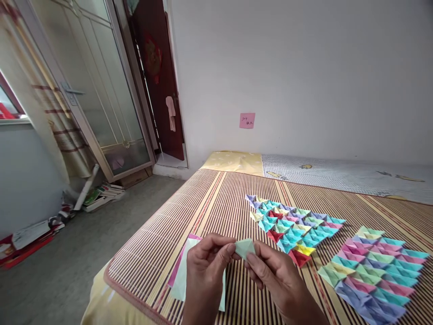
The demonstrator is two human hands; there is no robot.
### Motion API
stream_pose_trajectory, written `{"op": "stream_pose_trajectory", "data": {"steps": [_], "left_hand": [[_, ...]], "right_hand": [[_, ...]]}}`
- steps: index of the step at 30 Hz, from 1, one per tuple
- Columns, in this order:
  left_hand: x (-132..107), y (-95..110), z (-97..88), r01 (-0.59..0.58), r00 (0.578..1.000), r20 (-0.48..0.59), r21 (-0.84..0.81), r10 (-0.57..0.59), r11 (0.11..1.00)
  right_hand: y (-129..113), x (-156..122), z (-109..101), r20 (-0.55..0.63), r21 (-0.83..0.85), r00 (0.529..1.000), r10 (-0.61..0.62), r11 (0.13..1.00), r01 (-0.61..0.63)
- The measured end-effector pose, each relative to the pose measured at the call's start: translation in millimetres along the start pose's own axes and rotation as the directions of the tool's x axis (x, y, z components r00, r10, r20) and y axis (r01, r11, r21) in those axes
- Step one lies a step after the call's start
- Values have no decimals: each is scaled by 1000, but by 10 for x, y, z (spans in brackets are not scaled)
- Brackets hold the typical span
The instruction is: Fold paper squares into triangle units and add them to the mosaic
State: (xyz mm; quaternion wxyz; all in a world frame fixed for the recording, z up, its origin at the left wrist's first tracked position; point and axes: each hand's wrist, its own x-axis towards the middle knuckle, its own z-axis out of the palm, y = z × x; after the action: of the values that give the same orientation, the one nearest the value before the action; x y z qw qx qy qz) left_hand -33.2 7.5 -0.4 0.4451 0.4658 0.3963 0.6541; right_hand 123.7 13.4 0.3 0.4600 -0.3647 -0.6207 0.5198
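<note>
A small piece of folded pale green paper [245, 248] is held up between my two hands above the bamboo mat. My left hand [211, 266] pinches its left corner between thumb and fingers. On the opposite side, my right hand [272, 273] grips it with the thumb on the near face and fingers behind. Below my left hand lie flat sheets of pale green paper [180, 284] with a magenta sheet [176, 269] showing at their edge; my hand hides part of them.
Two groups of folded paper boats, one farther back [284, 221] and one at the right [375, 271], sit in rows on the bamboo mat [152, 248]. The bed's left edge drops to the floor. A pink note [247, 120] is on the wall; books [103, 196] lie by the glass door.
</note>
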Motion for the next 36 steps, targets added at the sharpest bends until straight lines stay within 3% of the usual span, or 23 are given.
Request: {"op": "stream_pose_trajectory", "data": {"steps": [4,7,11,14,23,29,36], "left_hand": [[-20,3,40,-14,997,-77,68,20,998],[-10,9,79,25,995,-95,28,-22,999],[37,7,81,189,982,28,-149,-187,971],[50,-6,45,264,962,116,-172,-246,949],[24,-121,19,143,989,-33,-75,-145,987],[54,-103,3,244,964,144,-145,-224,959],[17,-111,-10,162,987,18,-82,-162,983]], "right_hand": [[-39,-2,43,-41,-144,997,-64,988,57],[-46,-4,78,-99,-200,990,-99,977,77],[-35,-21,90,-127,-186,986,-107,979,82],[-18,-32,85,-116,-173,990,-80,983,59],[39,5,91,-130,-172,989,-75,984,52],[13,0,75,-111,-200,989,-100,977,76],[83,8,58,-125,-242,986,-109,967,77]]}}
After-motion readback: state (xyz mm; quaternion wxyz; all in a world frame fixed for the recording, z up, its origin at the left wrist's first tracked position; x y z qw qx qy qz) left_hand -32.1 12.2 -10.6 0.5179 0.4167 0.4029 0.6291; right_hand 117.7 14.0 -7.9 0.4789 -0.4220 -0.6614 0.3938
